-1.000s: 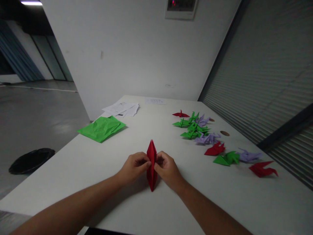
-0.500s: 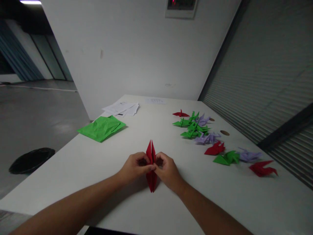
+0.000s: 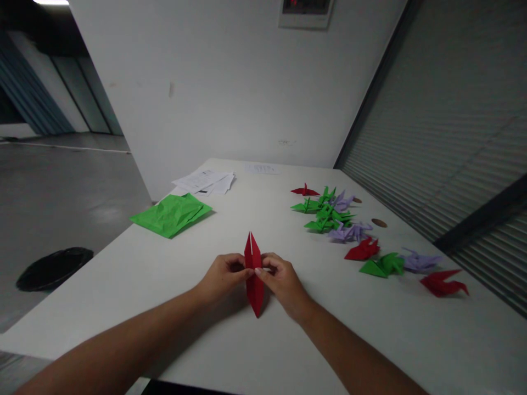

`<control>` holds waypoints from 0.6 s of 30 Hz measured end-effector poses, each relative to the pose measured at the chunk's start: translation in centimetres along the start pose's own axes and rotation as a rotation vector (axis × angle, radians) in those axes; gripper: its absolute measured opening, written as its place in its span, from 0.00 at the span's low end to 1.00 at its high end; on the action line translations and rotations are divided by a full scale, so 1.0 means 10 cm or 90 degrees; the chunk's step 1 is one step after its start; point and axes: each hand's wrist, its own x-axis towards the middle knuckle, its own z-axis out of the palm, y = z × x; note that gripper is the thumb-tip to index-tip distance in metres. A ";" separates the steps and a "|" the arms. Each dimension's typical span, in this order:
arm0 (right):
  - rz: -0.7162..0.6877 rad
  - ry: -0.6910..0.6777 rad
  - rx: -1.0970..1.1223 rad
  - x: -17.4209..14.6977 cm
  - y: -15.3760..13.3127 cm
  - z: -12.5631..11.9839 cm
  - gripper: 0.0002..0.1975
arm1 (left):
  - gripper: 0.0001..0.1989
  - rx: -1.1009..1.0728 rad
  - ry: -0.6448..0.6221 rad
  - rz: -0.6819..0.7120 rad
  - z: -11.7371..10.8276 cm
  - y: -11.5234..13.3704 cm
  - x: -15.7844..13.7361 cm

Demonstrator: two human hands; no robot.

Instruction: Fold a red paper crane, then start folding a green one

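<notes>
A red folded origami paper, long and diamond-shaped, stands pinched between my two hands just above the white table. Its far end splits into two narrow points, while the near end comes to a single tip. My left hand grips its left edge between thumb and fingers. On the opposite edge, my right hand is closed, with its thumb on the paper's face near the middle. The fingers behind the paper are partly hidden.
Folded paper cranes in green, purple and red lie along the table's right side. Green paper sheets and printed papers rest at the left. A black-lined bin stands on the floor.
The red paper has turned slightly, its far points shifting left. Its near end, split by a centre slit before, now shows a smooth face with one tip. Both hands keep hold.
</notes>
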 end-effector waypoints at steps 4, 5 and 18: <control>0.087 -0.014 0.080 -0.02 0.00 0.03 0.13 | 0.14 0.002 0.014 -0.013 0.00 0.00 0.01; 0.094 -0.012 0.084 -0.02 -0.01 0.03 0.14 | 0.14 0.009 0.020 -0.015 0.00 0.00 0.01; 0.091 0.017 0.104 -0.01 0.02 0.02 0.17 | 0.21 -0.022 0.050 0.010 0.03 0.01 0.03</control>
